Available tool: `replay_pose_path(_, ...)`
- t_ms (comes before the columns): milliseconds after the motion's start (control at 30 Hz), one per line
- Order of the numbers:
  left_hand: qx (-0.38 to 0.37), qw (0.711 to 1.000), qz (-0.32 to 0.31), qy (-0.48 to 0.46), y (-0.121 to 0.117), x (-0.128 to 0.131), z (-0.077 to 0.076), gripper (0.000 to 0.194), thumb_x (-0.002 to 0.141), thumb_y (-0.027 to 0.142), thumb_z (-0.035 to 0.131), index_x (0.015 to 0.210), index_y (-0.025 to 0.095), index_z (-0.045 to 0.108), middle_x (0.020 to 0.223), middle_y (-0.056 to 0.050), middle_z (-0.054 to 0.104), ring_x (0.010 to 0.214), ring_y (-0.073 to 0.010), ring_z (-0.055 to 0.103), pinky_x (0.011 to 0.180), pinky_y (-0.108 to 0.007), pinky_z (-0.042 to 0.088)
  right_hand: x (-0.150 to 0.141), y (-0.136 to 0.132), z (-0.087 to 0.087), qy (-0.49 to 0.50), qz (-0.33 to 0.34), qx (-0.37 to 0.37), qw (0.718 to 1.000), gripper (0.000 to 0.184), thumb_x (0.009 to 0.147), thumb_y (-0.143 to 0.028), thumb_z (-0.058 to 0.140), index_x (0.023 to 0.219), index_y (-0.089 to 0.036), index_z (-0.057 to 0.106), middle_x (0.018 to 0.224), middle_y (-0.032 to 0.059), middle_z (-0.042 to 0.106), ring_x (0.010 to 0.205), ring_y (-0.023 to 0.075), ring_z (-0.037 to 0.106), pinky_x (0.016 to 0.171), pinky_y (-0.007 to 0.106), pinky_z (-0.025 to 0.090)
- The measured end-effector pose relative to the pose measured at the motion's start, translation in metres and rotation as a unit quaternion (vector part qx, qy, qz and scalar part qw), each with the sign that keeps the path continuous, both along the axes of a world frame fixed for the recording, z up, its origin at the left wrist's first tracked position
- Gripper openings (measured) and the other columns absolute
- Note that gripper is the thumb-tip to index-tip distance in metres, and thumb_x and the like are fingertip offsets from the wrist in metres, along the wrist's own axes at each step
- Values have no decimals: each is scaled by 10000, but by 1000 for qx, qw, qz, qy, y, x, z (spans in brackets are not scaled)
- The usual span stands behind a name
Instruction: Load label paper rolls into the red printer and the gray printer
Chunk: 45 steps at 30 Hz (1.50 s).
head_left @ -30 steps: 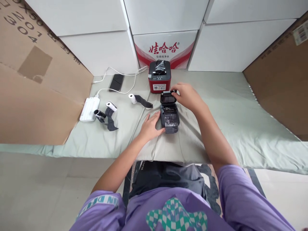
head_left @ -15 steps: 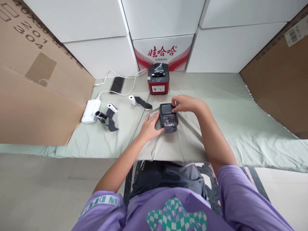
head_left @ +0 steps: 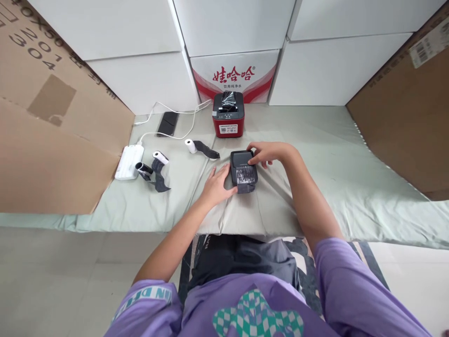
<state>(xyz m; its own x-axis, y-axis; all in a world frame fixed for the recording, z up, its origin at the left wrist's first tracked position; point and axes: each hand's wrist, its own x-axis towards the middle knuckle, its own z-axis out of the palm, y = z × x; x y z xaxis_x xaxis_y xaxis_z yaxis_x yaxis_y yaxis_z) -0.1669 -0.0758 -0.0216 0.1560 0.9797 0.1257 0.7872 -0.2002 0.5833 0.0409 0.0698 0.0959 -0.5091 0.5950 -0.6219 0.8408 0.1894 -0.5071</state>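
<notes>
A small black portable printer (head_left: 242, 161) lies flat on the cloth, with a strip of dark-marked paper (head_left: 245, 177) over its near half. My left hand (head_left: 218, 183) rests along its left side, fingers stretched out and thumb by the lower corner. From the upper right, my right hand (head_left: 264, 153) has its thumb and index finger on the printer's lid and right edge; the other fingers curl underneath. Just left of it a white paper roll (head_left: 190, 146) trails a blackened strip. Behind stands a red and black receipt printer (head_left: 228, 117).
Two more rolls, one white (head_left: 160, 157) and one black (head_left: 143, 169), lie at the left beside a white power bank (head_left: 129, 162) with a white cable. A dark phone (head_left: 167, 124) lies behind them. White boxes (head_left: 312, 70) line the back; cardboard walls (head_left: 52, 150) flank both sides.
My right hand's fingers have shifted slightly on the printer's right edge, its lower fingers now showing more. My left hand stays beside the printer. The whole view has drifted a little.
</notes>
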Motion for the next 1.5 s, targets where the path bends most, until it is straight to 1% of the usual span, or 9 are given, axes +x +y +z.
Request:
replay_pose_path(200, 4, 1000, 6, -18, 0, 0, 0, 971, 775, 283, 774, 1639, 209, 338, 1643, -162, 475, 1511, -324, 488, 1343, -575, 197, -2, -4, -1, 10, -26, -6, 1000, 566, 949, -290, 683, 1450, -193, 440, 1069, 104, 734, 614, 148, 654, 520, 259, 452)
replay_pose_path(333, -5, 1000, 0, -10, 1, -1, 2, 958, 777, 282, 771, 1633, 178, 353, 1644, -177, 466, 1519, -329, 477, 1343, -577, 200, 11, -15, -9, 27, -29, 56, 998, 568, 970, -397, 647, 1470, -180, 487, 1117, 134, 744, 723, 206, 693, 626, 307, 523)
replay_pose_path(500, 5, 1000, 1, -4, 2, -1, 1, 944, 792, 292, 770, 1635, 189, 355, 1642, -171, 471, 1510, -338, 487, 1340, -587, 211, 42, -51, -42, 123, -2, 172, 977, 557, 984, -349, 566, 1522, -217, 510, 1267, 136, 691, 1125, 303, 678, 1012, 429, 529)
replay_pose_path(667, 2, 1000, -3, 2, 2, 0, 2, 954, 787, 307, 787, 1637, 202, 366, 1636, -164, 482, 1500, -352, 497, 1345, -580, 217, 43, -95, -81, 172, -36, 242, 954, 890, 845, -369, 689, 1631, -156, 328, 1411, 204, 535, 1303, 378, 558, 1111, 507, 484)
replay_pose_path(867, 9, 999, -31, 9, 2, 2, 3, 947, 783, 277, 784, 1636, 197, 380, 1632, -164, 484, 1477, -350, 526, 1347, -564, 214, 23, -117, -105, 181, -99, 368, 906, 809, 800, -225, 602, 1568, -109, 377, 1275, 217, 594, 1156, 381, 571, 1032, 546, 497)
replay_pose_path(1033, 17, 999, -34, 9, 0, -1, 0, 924, 786, 266, 775, 1626, 203, 396, 1628, -157, 490, 1473, -353, 530, 1343, -566, 214, 19, -120, -109, 179, -117, 372, 903, 906, 764, -305, 656, 1578, -62, 342, 1312, 251, 599, 1179, 412, 572, 1043, 569, 483)
replay_pose_path(1200, 25, 998, -63, 10, 3, 8, 13, 905, 806, 285, 759, 1626, 207, 382, 1610, -159, 514, 1472, -328, 537, 1346, -554, 203, 31, -124, -93, 226, -123, 377, 890, 835, 784, -282, 636, 1563, -110, 386, 1310, 228, 606, 1227, 389, 579, 1059, 521, 496)
replay_pose_path(1367, 21, 992, -122, 30, 43, 54, 39, 912, 858, 384, 720, 1648, 178, 316, 1656, -166, 449, 1532, -323, 460, 1348, -567, 163, 79, -108, -75, 215, -160, 413, 870, 825, 771, -295, 643, 1551, -153, 415, 1319, 213, 610, 1215, 389, 592, 1020, 525, 519)
replay_pose_path(1500, -10, 984, -170, 45, 78, 104, 35, 913, 892, 421, 684, 1659, 157, 266, 1667, -180, 430, 1549, -305, 436, 1352, -556, 136, 119, -88, -84, 160, -185, 439, 865, 799, 742, -302, 639, 1503, -129, 470, 1275, 225, 635, 1180, 404, 607, 1000, 539, 524)
